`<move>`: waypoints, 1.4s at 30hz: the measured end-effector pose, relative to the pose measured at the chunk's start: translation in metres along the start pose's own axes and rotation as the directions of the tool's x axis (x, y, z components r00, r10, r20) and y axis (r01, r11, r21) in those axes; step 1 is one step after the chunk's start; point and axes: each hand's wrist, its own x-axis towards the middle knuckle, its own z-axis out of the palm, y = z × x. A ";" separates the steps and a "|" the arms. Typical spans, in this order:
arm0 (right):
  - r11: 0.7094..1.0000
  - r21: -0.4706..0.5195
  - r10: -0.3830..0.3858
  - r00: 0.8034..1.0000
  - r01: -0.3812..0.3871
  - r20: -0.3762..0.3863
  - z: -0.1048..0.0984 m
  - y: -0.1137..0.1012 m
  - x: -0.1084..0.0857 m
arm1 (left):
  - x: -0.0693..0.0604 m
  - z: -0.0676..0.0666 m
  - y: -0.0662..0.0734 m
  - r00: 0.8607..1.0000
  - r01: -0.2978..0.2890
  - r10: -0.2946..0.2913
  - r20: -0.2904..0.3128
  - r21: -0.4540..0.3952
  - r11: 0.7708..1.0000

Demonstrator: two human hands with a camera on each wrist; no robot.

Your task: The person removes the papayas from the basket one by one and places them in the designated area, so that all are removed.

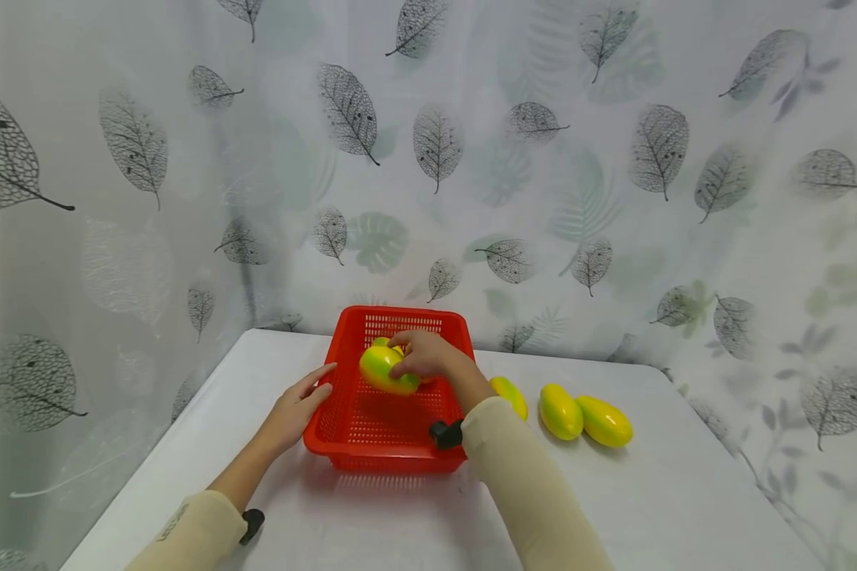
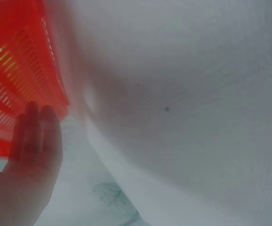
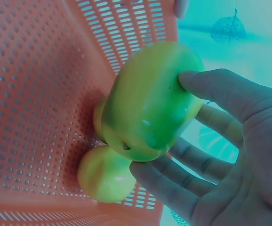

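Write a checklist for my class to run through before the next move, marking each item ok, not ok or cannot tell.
1. Right hand grips the held fruit: ok.
2. Red basket upright on the white table: ok.
3. Left hand touching the basket: cannot tell; it is beside the left rim.
4. Held fruit clear of the fruit inside: cannot tell; they overlap in view.
5. All fruit in the basket: not ok; three fruits lie right of it.

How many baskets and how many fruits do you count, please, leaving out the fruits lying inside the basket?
Red basket: 1
Yellow-green fruits on the white table: 3
Yellow-green fruit held by the right hand: 1
Total: 5
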 end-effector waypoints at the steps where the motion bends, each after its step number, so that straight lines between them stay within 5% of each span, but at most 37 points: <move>1: 1.000 -0.003 -0.001 1.000 0.000 -0.006 -0.001 0.001 -0.001 | 0.000 0.000 0.000 1.000 -0.004 0.004 0.003 -0.002 1.000; 12: 0.999 -0.054 -0.004 0.998 0.000 -0.067 -0.012 0.009 -0.014 | -0.002 -0.001 -0.002 1.000 -0.020 0.020 0.014 -0.008 1.000; 24: 0.996 0.019 0.087 0.981 -0.085 -0.171 -0.034 0.028 -0.044 | 0.000 -0.001 -0.001 1.000 -0.024 0.024 0.014 -0.008 1.000; 42: 0.993 0.072 0.102 0.978 -0.090 -0.184 -0.044 0.046 -0.071 | 0.002 0.000 -0.003 1.000 -0.015 0.016 0.009 -0.016 1.000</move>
